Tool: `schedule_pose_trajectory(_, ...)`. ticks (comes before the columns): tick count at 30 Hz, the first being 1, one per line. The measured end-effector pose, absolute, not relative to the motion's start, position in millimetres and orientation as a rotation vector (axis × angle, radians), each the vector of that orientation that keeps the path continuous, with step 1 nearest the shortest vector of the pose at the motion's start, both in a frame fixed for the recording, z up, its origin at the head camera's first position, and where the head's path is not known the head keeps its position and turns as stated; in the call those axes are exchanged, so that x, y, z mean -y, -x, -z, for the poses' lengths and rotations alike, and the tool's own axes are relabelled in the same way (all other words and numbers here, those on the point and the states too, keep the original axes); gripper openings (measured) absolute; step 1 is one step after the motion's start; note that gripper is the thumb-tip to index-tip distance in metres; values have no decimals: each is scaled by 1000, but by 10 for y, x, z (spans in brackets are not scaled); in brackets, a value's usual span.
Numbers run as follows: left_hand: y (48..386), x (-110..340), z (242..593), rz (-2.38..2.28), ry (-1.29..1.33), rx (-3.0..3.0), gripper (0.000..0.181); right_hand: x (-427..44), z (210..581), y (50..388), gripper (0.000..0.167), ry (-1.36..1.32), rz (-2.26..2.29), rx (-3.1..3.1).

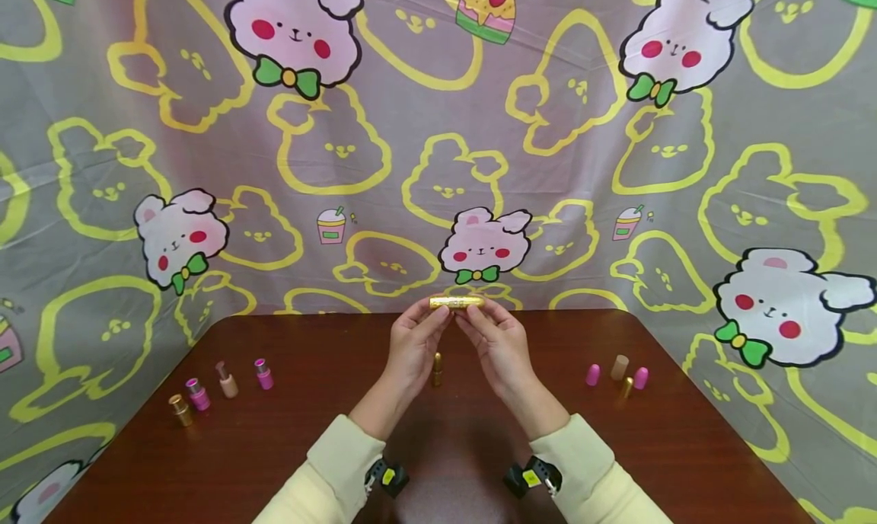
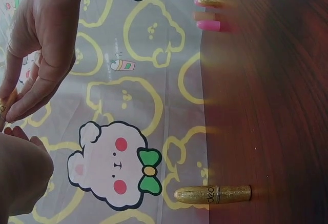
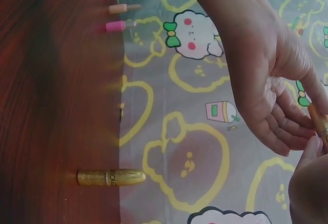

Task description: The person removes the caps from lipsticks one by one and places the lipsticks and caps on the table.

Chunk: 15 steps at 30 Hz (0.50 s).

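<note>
Sleeves (image 1: 336, 463): cream, bottom centre.
Lipsticks (image 1: 198, 394): four, upright, lower left.
Left hand (image 1: 411, 347): pinching the gold tube (image 1: 455, 301) by its left end.
Gold tube: held level, just below frame centre.
Second tube (image 1: 437, 372): upright on the table (image 1: 322, 356), lower centre.
Right hand (image 1: 503, 347): pinching the other end.
Caps (image 1: 620, 368): four, lower right.

Gold tube (image 1: 456, 301) in the hands (image 1: 416, 343): shiny, metallic-looking, bright highlights along its length. Standing gold tube (image 2: 231, 194): same metallic tone, surface finely textured, glittery rather than mirror-smooth, dark lettering on it. Pink tubes (image 1: 266, 378) at left: smooth, plastic-looking, with silvery, metal-like collars (image 1: 260, 365). Pink caps (image 1: 641, 378) at right: smooth plastic look. Beige cap (image 1: 620, 367): duller. Tabletop (image 1: 205, 471): dark red-brown wood grain, smooth, soft sheen. Backdrop (image 1: 582, 181): printed cloth, creased, faintly satiny. Sleeves (image 1: 346, 463): soft, matt cream fabric.
</note>
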<state>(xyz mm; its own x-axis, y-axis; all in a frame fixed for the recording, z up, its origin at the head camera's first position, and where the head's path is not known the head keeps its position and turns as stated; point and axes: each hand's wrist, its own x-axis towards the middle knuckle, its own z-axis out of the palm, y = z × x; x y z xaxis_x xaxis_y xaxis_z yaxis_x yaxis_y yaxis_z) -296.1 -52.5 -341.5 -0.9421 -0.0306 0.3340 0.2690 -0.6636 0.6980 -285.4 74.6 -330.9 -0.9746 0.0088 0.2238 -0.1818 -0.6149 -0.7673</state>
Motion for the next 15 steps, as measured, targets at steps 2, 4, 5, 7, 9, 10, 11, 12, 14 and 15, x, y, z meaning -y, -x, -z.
schedule_pose_trajectory(2,2963,526,3414,2683,444,1200,20,-743,3310,2850,15,-297,-2713,1324)
schedule_pose_trajectory(4,2964,529,3413,2681,446,1196,20,-739,3311,2849,15,-295,-2715,1321)
schedule_pose_trajectory(5,2964,530,3413,2680,441,1198,21,-738,3312,2849,15,-292,-2715,1321)
schedule_pose_trajectory(7,2965,531,3414,2675,431,1205,22,-735,3315,2850,16,-287,-2715,1323)
schedule_pose_trajectory(9,2968,535,3416,2674,425,1206,22,-732,3316,2850,17,-282,-2711,1329)
schedule_pose_trajectory(10,2969,537,3416,2673,424,1209,22,-731,3317,2848,18,-277,-2708,1333)
schedule_pose_trajectory(11,2972,538,3417,2671,421,1211,22,-731,3319,2847,20,-274,-2705,1339)
schedule_pose_trajectory(12,2972,540,3416,2670,422,1212,21,-730,3319,2845,21,-271,-2701,1345)
schedule_pose_trajectory(14,2972,544,3416,2664,423,1215,21,-730,3322,2842,23,-266,-2692,1359)
schedule_pose_trajectory(15,2973,546,3417,2660,423,1218,21,-730,3324,2841,24,-263,-2687,1367)
